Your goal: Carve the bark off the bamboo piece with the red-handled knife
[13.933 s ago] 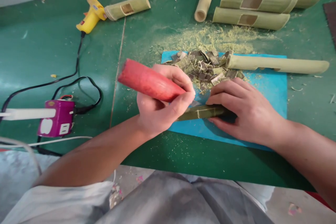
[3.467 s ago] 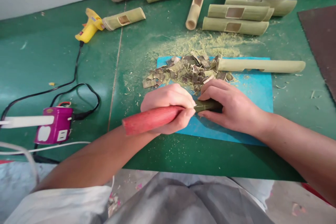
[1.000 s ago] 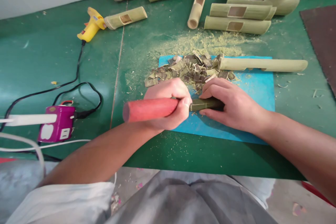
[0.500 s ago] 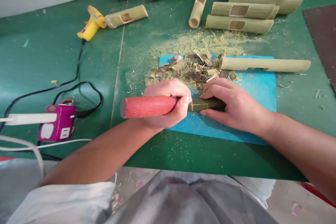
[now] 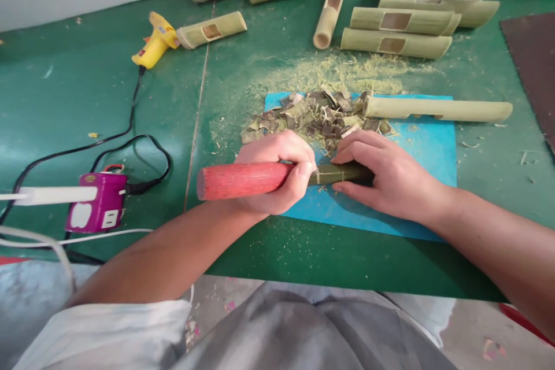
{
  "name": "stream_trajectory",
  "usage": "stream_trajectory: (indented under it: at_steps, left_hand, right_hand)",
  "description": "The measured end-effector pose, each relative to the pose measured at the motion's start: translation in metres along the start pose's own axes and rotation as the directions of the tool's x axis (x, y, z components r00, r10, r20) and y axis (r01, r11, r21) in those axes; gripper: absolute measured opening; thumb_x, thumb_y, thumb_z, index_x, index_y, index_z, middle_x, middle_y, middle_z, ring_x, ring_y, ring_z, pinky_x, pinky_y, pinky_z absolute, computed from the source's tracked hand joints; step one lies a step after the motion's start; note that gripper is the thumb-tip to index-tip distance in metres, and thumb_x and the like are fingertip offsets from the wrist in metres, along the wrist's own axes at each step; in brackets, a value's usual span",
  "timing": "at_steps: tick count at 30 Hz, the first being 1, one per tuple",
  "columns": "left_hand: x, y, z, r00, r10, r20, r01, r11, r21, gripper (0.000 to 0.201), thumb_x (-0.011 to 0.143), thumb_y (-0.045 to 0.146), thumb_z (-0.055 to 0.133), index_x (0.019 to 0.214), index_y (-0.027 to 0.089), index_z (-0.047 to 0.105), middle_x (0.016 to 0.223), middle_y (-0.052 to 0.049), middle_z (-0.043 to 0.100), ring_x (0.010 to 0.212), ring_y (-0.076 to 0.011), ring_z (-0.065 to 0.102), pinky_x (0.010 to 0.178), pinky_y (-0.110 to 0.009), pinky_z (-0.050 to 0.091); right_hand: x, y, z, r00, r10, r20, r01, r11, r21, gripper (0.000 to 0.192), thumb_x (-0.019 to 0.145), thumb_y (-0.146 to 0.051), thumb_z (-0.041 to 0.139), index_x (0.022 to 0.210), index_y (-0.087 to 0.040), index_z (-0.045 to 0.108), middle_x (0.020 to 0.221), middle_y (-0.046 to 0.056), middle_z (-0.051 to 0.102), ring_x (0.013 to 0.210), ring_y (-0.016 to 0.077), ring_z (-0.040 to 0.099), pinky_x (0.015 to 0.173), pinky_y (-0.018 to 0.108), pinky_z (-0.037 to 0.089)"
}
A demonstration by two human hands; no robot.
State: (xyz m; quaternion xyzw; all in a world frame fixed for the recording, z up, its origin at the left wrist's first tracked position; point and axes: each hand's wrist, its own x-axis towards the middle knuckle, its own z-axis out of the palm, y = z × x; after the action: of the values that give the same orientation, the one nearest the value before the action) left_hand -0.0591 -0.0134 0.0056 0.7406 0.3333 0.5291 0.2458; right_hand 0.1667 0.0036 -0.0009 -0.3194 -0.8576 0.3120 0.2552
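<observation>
My left hand (image 5: 277, 170) is closed round a tool with a thick red wooden handle (image 5: 245, 181). The handle's butt points left; the working end is hidden by my fist and the work. A dark green bamboo piece (image 5: 332, 174) runs from that fist to my right hand (image 5: 385, 176). My right fingers and thumb grip its right end, which my palm covers. Both hands are over a blue sheet (image 5: 347, 211). Just beyond them lies a heap of bamboo chips (image 5: 318, 113), and a pale bamboo tube (image 5: 451, 108) rests to its right.
A yellow glue gun (image 5: 154, 43) with its cord lies at the upper left, its nozzle end by a cut bamboo tube (image 5: 212, 30). Further left sits a purple power adapter (image 5: 97, 202). More notched bamboo tubes (image 5: 394, 43) line the back of the green table (image 5: 243, 254). Brown cloth-like material (image 5: 533, 63) is at right.
The red handle's butt end has dipped slightly towards me. My right hand keeps its hold on the bamboo. The whole view has shifted a little.
</observation>
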Motion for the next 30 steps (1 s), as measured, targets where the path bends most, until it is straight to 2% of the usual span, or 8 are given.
stream_trajectory:
  at_steps: [9, 15, 17, 21, 23, 25, 27, 30]
  left_hand:
    - [0.0031, 0.0033, -0.0020, 0.995, -0.041, 0.089, 0.038, 0.999, 0.036, 0.019, 0.090, 0.022, 0.065, 0.072, 0.016, 0.066, 0.074, -0.002, 0.075, 0.068, -0.0095, 0.071, 0.066, -0.020, 0.058]
    - [-0.0025, -0.0036, 0.0022, 1.000, -0.030, -0.007, 0.029, 0.997, -0.070, 0.018, 0.092, 0.023, 0.064, 0.074, 0.018, 0.065, 0.074, 0.000, 0.072, 0.068, -0.0084, 0.069, 0.066, -0.021, 0.056]
    - [-0.0035, -0.0045, 0.0024, 0.999, -0.049, -0.009, 0.048, 0.995, -0.091, 0.020, 0.093, 0.025, 0.064, 0.074, 0.018, 0.064, 0.073, 0.000, 0.071, 0.067, -0.0085, 0.068, 0.065, -0.022, 0.055]
    - [-0.0019, -0.0005, -0.0010, 0.994, -0.075, 0.074, 0.076, 0.997, -0.013, 0.021, 0.093, 0.025, 0.064, 0.072, 0.018, 0.064, 0.075, 0.000, 0.073, 0.068, -0.0098, 0.069, 0.066, -0.024, 0.056]
    - [-0.0006, 0.0020, -0.0022, 0.987, -0.109, 0.119, 0.102, 0.993, 0.059, 0.028, 0.095, 0.031, 0.063, 0.071, 0.019, 0.063, 0.075, -0.002, 0.073, 0.068, -0.0112, 0.070, 0.066, -0.026, 0.057]
    - [0.0005, 0.0026, -0.0014, 0.988, -0.131, 0.087, 0.123, 0.989, 0.084, 0.037, 0.098, 0.044, 0.060, 0.071, 0.020, 0.061, 0.075, -0.002, 0.072, 0.069, -0.0125, 0.069, 0.065, -0.028, 0.058]
    - [0.0018, 0.0011, 0.0010, 0.992, -0.123, -0.008, 0.123, 0.991, 0.045, 0.040, 0.098, 0.053, 0.059, 0.074, 0.021, 0.060, 0.078, -0.002, 0.072, 0.071, -0.0129, 0.069, 0.067, -0.030, 0.059]
    - [0.0057, -0.0022, 0.0046, 0.976, -0.127, -0.179, 0.119, 0.991, -0.052, 0.032, 0.093, 0.051, 0.069, 0.083, 0.022, 0.061, 0.086, -0.001, 0.071, 0.081, -0.0142, 0.071, 0.070, -0.030, 0.060]
  right_hand:
    - [0.0002, 0.0002, 0.0010, 1.000, -0.025, -0.009, 0.025, 1.000, -0.012, 0.017, 0.087, -0.026, 0.072, 0.100, -0.020, 0.062, 0.104, 0.012, 0.068, 0.097, 0.0269, 0.064, 0.086, 0.043, 0.054]
    - [-0.0002, 0.0008, 0.0013, 0.999, -0.039, -0.021, 0.038, 0.999, -0.029, 0.017, 0.088, -0.027, 0.072, 0.100, -0.020, 0.061, 0.104, 0.011, 0.069, 0.097, 0.0264, 0.065, 0.086, 0.042, 0.055]
    - [-0.0002, 0.0009, 0.0011, 0.999, -0.040, -0.023, 0.039, 0.999, -0.032, 0.017, 0.088, -0.027, 0.072, 0.100, -0.020, 0.061, 0.105, 0.011, 0.069, 0.097, 0.0263, 0.065, 0.086, 0.042, 0.055]
    - [-0.0001, 0.0009, 0.0006, 0.999, -0.042, -0.018, 0.041, 0.999, -0.033, 0.018, 0.087, -0.026, 0.073, 0.100, -0.021, 0.062, 0.105, 0.011, 0.069, 0.098, 0.0270, 0.065, 0.087, 0.043, 0.056]
    - [-0.0001, 0.0008, 0.0008, 0.999, -0.043, -0.016, 0.042, 0.999, -0.035, 0.018, 0.087, -0.025, 0.073, 0.100, -0.020, 0.062, 0.104, 0.011, 0.069, 0.098, 0.0274, 0.065, 0.087, 0.044, 0.056]
    - [-0.0006, 0.0006, 0.0012, 0.999, -0.046, -0.026, 0.045, 0.998, -0.035, 0.018, 0.087, -0.026, 0.073, 0.100, -0.020, 0.063, 0.104, 0.011, 0.068, 0.098, 0.0275, 0.066, 0.086, 0.044, 0.057]
    - [-0.0013, 0.0004, 0.0011, 0.998, -0.050, -0.044, 0.048, 0.998, -0.032, 0.019, 0.087, -0.027, 0.074, 0.102, -0.019, 0.064, 0.105, 0.012, 0.069, 0.099, 0.0277, 0.067, 0.087, 0.045, 0.058]
    - [-0.0024, -0.0014, -0.0015, 0.992, -0.053, -0.118, 0.044, 0.996, -0.075, 0.029, 0.087, -0.033, 0.076, 0.109, -0.019, 0.065, 0.110, 0.013, 0.069, 0.102, 0.0287, 0.068, 0.088, 0.047, 0.059]
